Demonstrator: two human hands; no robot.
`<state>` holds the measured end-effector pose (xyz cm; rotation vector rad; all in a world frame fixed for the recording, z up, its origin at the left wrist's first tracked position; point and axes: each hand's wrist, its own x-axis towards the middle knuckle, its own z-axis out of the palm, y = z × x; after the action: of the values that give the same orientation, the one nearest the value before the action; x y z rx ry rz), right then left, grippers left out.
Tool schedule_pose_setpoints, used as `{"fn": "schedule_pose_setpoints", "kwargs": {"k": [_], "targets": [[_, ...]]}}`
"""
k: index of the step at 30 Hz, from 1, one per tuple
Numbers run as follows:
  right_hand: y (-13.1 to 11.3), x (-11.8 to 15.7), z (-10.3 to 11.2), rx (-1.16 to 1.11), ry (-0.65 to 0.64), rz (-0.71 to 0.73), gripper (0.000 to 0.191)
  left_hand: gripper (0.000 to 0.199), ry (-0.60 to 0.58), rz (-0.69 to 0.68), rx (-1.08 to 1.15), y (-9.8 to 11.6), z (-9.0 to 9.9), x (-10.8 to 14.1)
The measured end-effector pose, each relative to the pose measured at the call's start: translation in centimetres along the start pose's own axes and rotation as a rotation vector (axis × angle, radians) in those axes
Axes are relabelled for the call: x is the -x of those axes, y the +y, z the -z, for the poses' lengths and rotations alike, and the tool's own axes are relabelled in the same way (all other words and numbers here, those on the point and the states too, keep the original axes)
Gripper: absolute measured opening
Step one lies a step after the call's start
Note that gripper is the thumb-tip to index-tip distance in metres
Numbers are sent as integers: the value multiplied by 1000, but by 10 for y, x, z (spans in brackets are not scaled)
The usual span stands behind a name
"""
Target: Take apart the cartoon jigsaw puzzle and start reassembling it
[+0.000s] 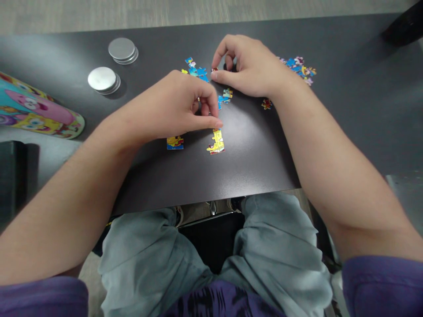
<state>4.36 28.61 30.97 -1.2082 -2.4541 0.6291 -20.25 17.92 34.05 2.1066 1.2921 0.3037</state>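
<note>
My left hand (185,105) is closed in a pinch, its thumb and index fingertips at the upper end of a few joined yellow puzzle pieces (217,143). Further back, my right hand (246,66) pinches a small dark red puzzle piece (214,70) between thumb and index finger. A yellow-and-blue puzzle piece (175,143) lies partly beneath my left wrist. Between the hands are blue puzzle pieces (224,100). More blue pieces (198,72) show behind my left hand, partly covered by it. One red puzzle piece (266,104) rests beside my right wrist.
Loose puzzle pieces (299,68) are heaped beyond my right forearm. Two stacks of round metal lids, a nearer stack (102,79) and a farther stack (122,49), stand at the left by a cartoon-printed cylinder (36,108). A black object (405,26) stands at the far right of the dark table (357,97).
</note>
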Motion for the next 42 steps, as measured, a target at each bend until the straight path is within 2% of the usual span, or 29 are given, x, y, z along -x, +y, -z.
{"fn": "schedule_pose_setpoints", "kwargs": {"k": [5, 11, 13, 15, 18, 20, 28, 31, 38, 42], "targets": [[3, -1, -1, 11, 4, 5, 18, 29, -11, -51, -29, 3, 1, 1], [4, -2, 1, -23, 3, 20, 21, 38, 54, -125, -8, -6, -5, -4], [3, -1, 1, -35, -1, 19, 21, 42, 102, -132, 5, -8, -2, -3], [3, -1, 1, -34, -1, 14, 21, 50, 208, -121, -1, -11, 4, -1], [3, 0, 1, -34, 4, 17, 23, 58, 374, -79, -66, -18, 15, 1], [3, 0, 0, -38, 3, 14, 24, 54, 414, -29, -120, -24, 20, 0], [5, -1, -1, -34, 2, 33, 26, 45, 364, 38, -214, -34, 20, -2], [7, -2, 0, -33, 0, 55, 25, 45, 392, 74, -234, -34, 20, -1], [14, -4, -4, -28, 27, 72, 27, 62, 483, 349, -241, -33, 29, 2], [19, -5, -7, -46, 43, 54, 32, 53, 456, 433, -277, -33, 29, 0]]}}
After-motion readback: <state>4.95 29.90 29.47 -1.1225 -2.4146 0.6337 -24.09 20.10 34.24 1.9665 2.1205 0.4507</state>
